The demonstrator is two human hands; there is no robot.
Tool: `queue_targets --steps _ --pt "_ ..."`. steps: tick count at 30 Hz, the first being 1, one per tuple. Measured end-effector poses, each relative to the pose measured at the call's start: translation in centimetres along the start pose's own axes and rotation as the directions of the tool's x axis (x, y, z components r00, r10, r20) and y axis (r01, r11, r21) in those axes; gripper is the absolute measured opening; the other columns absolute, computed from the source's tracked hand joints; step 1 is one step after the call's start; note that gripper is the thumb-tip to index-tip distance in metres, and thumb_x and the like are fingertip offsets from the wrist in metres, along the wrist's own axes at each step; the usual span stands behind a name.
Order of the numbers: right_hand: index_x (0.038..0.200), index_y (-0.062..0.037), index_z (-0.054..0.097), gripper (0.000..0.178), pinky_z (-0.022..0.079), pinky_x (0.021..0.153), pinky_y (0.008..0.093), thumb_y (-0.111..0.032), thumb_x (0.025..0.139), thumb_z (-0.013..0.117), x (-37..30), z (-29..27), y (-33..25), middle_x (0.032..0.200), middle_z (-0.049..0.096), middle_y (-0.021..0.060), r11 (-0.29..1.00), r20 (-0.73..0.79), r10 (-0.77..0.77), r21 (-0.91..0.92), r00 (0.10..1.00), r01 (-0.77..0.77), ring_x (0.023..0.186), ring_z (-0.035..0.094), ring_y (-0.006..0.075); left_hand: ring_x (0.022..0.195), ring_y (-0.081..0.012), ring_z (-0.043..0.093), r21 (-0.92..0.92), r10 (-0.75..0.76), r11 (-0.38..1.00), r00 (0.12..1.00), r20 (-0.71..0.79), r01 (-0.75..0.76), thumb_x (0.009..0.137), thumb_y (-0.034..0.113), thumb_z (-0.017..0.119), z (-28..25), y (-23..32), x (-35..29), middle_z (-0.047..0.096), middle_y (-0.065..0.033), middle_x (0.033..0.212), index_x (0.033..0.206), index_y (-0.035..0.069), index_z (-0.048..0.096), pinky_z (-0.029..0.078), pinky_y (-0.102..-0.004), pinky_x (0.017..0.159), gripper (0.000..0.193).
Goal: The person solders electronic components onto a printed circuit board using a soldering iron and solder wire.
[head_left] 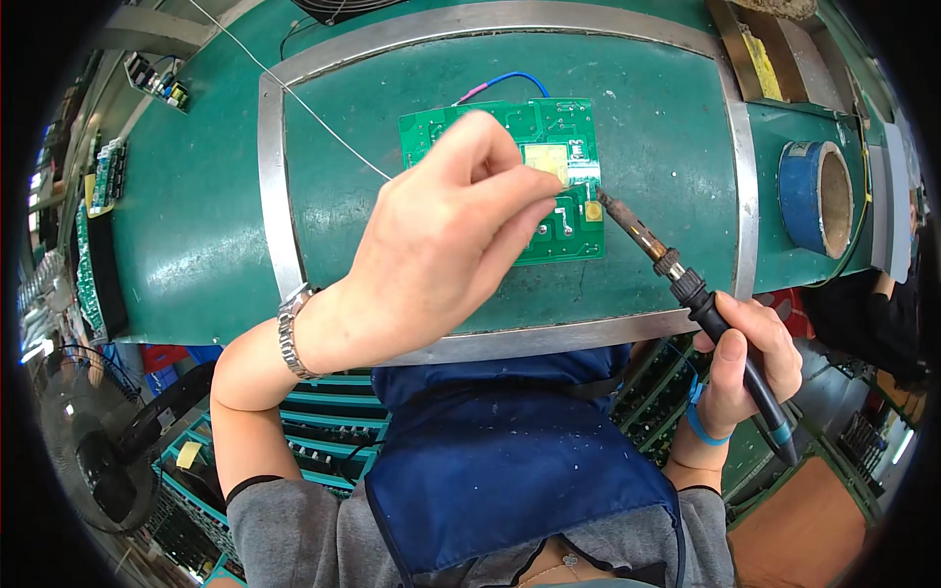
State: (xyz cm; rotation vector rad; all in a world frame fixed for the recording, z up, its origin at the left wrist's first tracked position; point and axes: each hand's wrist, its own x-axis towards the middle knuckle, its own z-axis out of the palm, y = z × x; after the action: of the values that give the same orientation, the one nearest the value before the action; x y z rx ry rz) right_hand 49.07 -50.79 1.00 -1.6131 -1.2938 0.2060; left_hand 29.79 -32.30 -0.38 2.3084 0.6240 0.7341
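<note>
A green circuit board (580, 240) lies solder side up on the green bench, with yellow patches and a blue wire (520, 74) looping out from its far edge. My left hand (431, 230) hovers over the board, thumb and fingers pinched together. A thin pale solder wire (328, 127) runs from the upper left into this hand; its tip is hard to make out near the fingertips. My right hand (750, 363) grips a soldering iron (691, 291) by its black handle. The iron's tip is at the board's right edge, close to my left fingertips.
A metal strip (274, 196) frames the work area. On the right stand a blue roll (809, 201) with a brown core and an open metal tray (779, 59). A small board (157, 83) lies at the far left. Racks of boards (328, 421) and a fan (103, 441) are below the bench.
</note>
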Motion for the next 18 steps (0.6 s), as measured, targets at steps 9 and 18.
queue_targets --steps 9,18 --pt "0.092 0.0066 0.069 0.022 0.046 0.049 0.0250 -0.012 0.081 0.069 0.1 0.7 0.4 0.059 0.062 0.0080 1.000 0.026 -0.004 0.000 1.000 0.004 0.050 0.060 0.0164 0.061 -0.0148 0.057 0.055 0.086 0.995 0.996 -0.003 -0.085 0.074 -0.002 0.075 0.8 -0.4 -0.2 0.056 -0.0047 0.078 0.091 0.005 0.071 0.044 -0.0263 0.050 0.019" --pt "0.092 0.0047 0.070 0.020 0.046 0.049 0.0262 -0.011 0.080 0.068 -0.3 0.7 0.5 0.059 0.062 0.0072 1.000 0.026 -0.011 -0.021 1.000 0.012 0.050 0.059 0.0167 0.058 -0.0135 0.053 0.039 0.119 0.992 0.993 0.002 -0.119 0.073 -0.002 0.076 1.4 -0.7 -0.3 0.053 -0.0042 0.078 0.091 0.004 0.072 0.042 -0.0267 0.050 0.020"
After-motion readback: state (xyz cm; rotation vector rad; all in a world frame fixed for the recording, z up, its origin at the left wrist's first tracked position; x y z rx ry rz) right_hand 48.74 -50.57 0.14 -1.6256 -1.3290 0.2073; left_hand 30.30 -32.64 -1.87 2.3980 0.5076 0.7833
